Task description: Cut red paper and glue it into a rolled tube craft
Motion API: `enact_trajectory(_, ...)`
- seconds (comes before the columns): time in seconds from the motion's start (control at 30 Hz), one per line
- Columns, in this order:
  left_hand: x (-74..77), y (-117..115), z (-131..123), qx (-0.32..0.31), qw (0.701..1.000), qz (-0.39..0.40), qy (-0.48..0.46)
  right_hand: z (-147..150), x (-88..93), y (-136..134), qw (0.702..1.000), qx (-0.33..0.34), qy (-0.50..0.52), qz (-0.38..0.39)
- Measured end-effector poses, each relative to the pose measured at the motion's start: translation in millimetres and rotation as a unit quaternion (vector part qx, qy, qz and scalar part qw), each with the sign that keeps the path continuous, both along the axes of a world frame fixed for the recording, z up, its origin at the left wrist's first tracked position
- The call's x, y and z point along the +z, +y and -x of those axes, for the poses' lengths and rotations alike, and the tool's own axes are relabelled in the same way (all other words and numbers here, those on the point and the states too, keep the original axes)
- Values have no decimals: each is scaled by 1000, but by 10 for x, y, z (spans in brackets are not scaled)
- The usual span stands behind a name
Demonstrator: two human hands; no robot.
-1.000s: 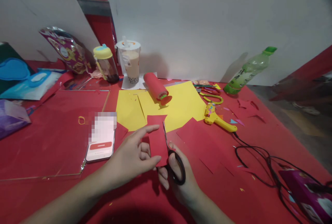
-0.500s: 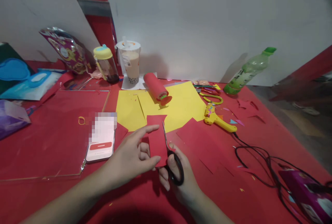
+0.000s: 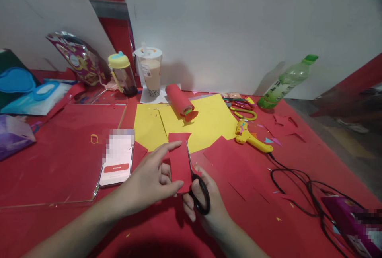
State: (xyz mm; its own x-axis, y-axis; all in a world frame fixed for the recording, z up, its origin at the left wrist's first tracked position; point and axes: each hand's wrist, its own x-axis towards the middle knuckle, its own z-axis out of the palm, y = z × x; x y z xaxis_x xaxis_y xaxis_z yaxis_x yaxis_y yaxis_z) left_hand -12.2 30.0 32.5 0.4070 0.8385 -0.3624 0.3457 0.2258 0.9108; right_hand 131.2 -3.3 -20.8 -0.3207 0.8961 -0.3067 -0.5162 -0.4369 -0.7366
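My left hand (image 3: 156,174) grips a small rectangle of red paper (image 3: 180,162), its index finger and thumb lying across the front and the other fingers curled at the left edge. In my right hand (image 3: 209,198) is a pair of scissors (image 3: 203,198) with black handles, the thumb at one loop. The scissor blades point up and away along the right edge of the red paper. Just beyond lies a sheet of yellow paper (image 3: 209,118). A red paper roll (image 3: 179,98) with a green and red end rests on it.
Left of my hands lies a phone (image 3: 116,166). A milk tea cup (image 3: 152,75), a yellow-lidded bottle (image 3: 122,75) and a green bottle (image 3: 283,83) stand along the wall. At right are a yellow glue gun (image 3: 252,138), its black cable (image 3: 310,190) and red paper scraps (image 3: 227,162).
Both hands, with the red paper and scissors, have shifted very slightly left. The scissors stay along the paper's right edge; the things on the table have not moved.
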Motion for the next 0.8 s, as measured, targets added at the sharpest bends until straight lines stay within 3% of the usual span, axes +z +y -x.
enact_trajectory(0.3,-18,-5,19,-21,1000,-6,-3,-23,-11,8,997,11,19,-72)
enact_trajectory(0.53,-56,-40,35,-32,999,10,-24,-23,-11,21,997,2,15,-75)
enact_trajectory(0.8,24,-58,-10,-51,999,5,-4,-68,15,28,997,-39,-6,-73)
